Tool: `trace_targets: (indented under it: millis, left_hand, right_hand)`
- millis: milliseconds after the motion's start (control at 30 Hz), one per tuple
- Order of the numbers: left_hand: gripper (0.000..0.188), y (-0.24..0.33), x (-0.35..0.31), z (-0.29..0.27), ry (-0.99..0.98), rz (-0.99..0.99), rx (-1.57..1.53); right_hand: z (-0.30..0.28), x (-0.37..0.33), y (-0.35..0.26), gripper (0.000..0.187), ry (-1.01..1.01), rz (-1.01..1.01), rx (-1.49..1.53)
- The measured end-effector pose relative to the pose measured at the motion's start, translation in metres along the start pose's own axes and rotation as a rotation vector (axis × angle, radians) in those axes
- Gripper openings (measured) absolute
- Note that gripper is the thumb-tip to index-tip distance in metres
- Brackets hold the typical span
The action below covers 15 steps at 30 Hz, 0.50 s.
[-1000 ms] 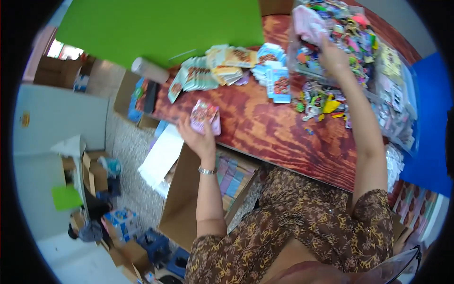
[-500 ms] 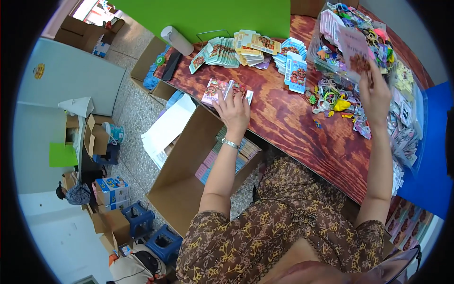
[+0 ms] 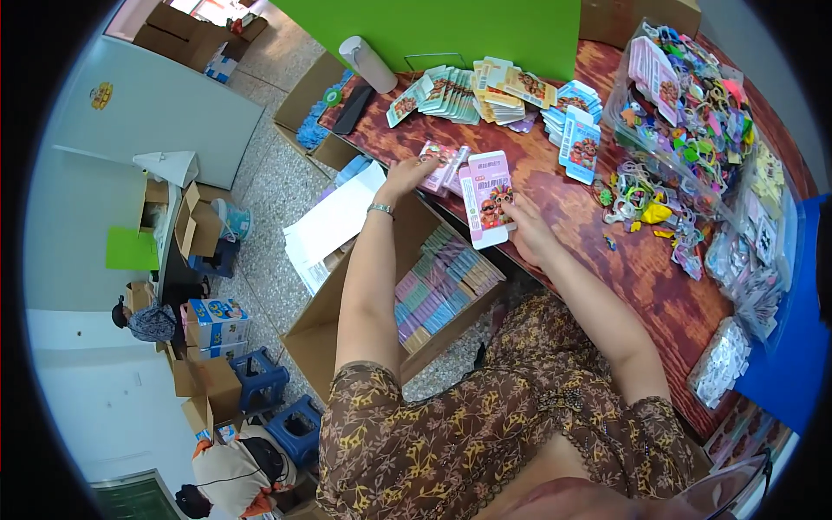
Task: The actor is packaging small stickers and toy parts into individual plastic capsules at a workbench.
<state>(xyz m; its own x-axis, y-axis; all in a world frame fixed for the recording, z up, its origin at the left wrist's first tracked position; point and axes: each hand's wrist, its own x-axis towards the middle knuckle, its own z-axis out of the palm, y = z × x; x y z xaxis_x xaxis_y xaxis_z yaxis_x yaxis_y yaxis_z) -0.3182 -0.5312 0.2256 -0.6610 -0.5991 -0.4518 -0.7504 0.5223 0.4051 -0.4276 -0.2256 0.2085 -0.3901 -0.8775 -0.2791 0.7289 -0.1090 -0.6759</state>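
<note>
My right hand (image 3: 530, 227) grips the lower right edge of a flat pink carton (image 3: 490, 195), printed with cartoon figures and held upright above the table's front edge. Farther left, my left hand (image 3: 406, 179) reaches to the table edge, its fingers closed at the left end of a small pink box (image 3: 440, 161). Its thumb is hidden. Another pink box (image 3: 458, 173) lies right beside that one. Below both hands stands an open cardboard box (image 3: 347, 299), packed with rows of small coloured boxes (image 3: 438, 282).
Stacks of green (image 3: 451, 91), yellow (image 3: 498, 95) and blue cartons (image 3: 579, 143) line the table's back. Right of them sits a clear bin (image 3: 620, 95) of small colourful trinkets, with loose trinkets (image 3: 646, 208) before it. White paper sheets (image 3: 334, 217) lie left of the cardboard box.
My right hand has brought the pink carton from above the trinket bin left and down to the table's front. My left hand has slid from atop the pink boxes to their left end.
</note>
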Motion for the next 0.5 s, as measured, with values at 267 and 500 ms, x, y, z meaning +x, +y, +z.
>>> trace_targets:
  millis: [267,500]
  left_hand:
    - [0.096,0.044,-0.017,0.011,-0.032,0.208,-0.23]
    - [0.098,0.067,-0.035,0.012,0.136,0.138,0.056]
  right_hand:
    - [-0.011,0.029,0.015,0.028,0.097,-0.006,0.0]
    - [-0.026,0.025,0.002,0.034,0.116,-0.07,-0.167]
